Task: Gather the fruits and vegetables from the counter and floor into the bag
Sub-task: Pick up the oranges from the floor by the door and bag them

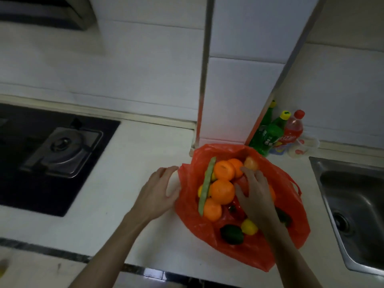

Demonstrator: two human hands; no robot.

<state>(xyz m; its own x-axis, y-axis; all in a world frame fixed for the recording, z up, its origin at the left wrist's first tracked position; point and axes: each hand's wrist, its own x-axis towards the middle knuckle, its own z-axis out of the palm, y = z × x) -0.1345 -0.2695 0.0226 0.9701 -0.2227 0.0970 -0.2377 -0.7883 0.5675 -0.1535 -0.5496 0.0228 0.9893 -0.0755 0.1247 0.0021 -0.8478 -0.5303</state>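
An orange-red plastic bag (pixel 291 206) lies open on the white counter (pixel 128 183). Inside it are several oranges (pixel 222 194), a long green bean pod (pixel 206 183), a yellow lemon (pixel 249 226), a dark green vegetable (pixel 231 233) and red peppers (pixel 234 210). My right hand (pixel 254 192) is inside the bag, palm down, with its fingers spread over a red piece among the oranges. My left hand (pixel 160 190) rests against the bag's left edge with loosely curved fingers, the thumb touching the plastic. A blurred yellow thing (pixel 3 267) shows low at the left edge, below the counter.
A black gas hob (pixel 62 150) takes up the counter's left side. A steel sink (pixel 357 204) is to the right of the bag. Green bottles (pixel 270 134) and a red bottle (pixel 293 129) stand behind the bag by the tiled column. The counter's front edge (pixel 145 269) runs near me.
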